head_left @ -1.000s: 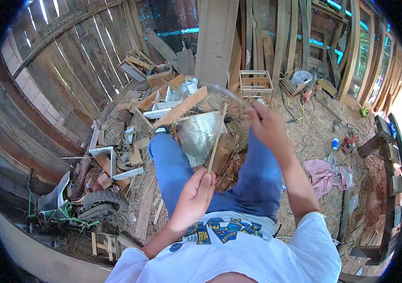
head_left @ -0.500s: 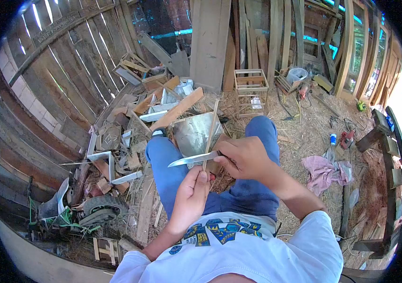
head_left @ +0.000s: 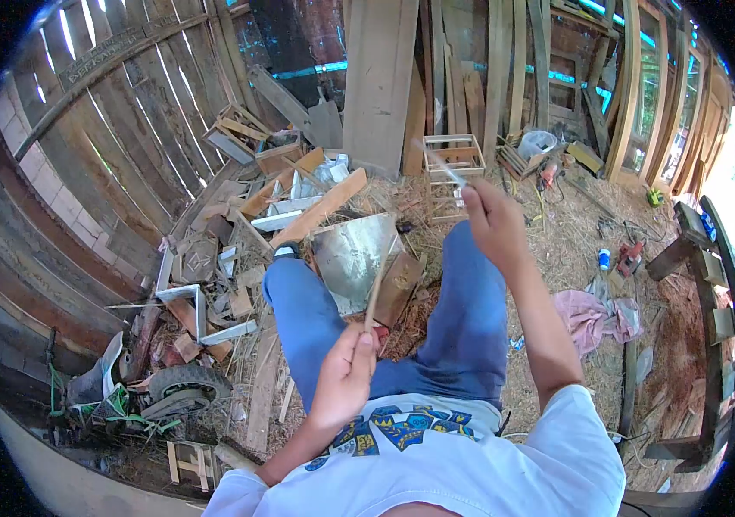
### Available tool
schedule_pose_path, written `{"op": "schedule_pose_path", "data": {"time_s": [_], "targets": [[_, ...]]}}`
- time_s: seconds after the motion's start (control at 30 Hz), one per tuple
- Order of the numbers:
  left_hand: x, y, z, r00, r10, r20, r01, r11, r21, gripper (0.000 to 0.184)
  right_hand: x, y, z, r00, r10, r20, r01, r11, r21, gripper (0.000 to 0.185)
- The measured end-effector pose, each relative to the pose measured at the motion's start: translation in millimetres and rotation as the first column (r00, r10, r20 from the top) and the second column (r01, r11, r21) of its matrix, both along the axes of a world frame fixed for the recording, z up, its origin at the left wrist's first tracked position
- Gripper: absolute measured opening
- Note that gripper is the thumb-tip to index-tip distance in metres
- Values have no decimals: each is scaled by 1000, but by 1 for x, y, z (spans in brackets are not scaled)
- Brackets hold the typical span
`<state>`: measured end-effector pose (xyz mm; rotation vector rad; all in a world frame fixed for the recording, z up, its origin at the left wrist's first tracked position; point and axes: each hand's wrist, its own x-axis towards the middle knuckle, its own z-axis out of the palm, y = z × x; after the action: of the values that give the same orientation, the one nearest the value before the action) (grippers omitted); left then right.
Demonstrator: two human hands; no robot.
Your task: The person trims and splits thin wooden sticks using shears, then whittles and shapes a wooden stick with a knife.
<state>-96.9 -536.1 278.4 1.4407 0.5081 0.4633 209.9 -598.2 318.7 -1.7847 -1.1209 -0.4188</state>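
My left hand (head_left: 346, 372) is closed around the lower end of a thin wooden stick (head_left: 376, 291), which points up and away between my knees. The stick's far end is blurred. My right hand (head_left: 495, 222) grips a knife (head_left: 447, 169) by its handle, over my right knee and apart from the stick. Its blade is smeared by motion and points up and to the left. Beyond the stick, a grey metal sheet (head_left: 346, 258) lies on the ground between my legs, with a brown wooden board (head_left: 402, 283) beside it.
Scrap wood (head_left: 324, 205) is heaped at the left front, near a wheel (head_left: 186, 388). A small wooden frame (head_left: 454, 159) stands ahead. On the right lie a pink cloth (head_left: 587, 319), a blue can (head_left: 604, 258) and a red power tool (head_left: 630, 258). A wooden rack (head_left: 712, 293) stands farther right.
My right hand has swung up and forward with the knife, away from the stick. The blade no longer crosses the stick. My left hand has moved slightly down and still holds it.
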Motion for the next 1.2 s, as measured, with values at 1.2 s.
{"op": "schedule_pose_path", "data": {"time_s": [1.2], "targets": [[2,10,28,996,56,71,-47,991,-123,22,-96,-9,-2,815,572,91,-513,786,-346,20]]}}
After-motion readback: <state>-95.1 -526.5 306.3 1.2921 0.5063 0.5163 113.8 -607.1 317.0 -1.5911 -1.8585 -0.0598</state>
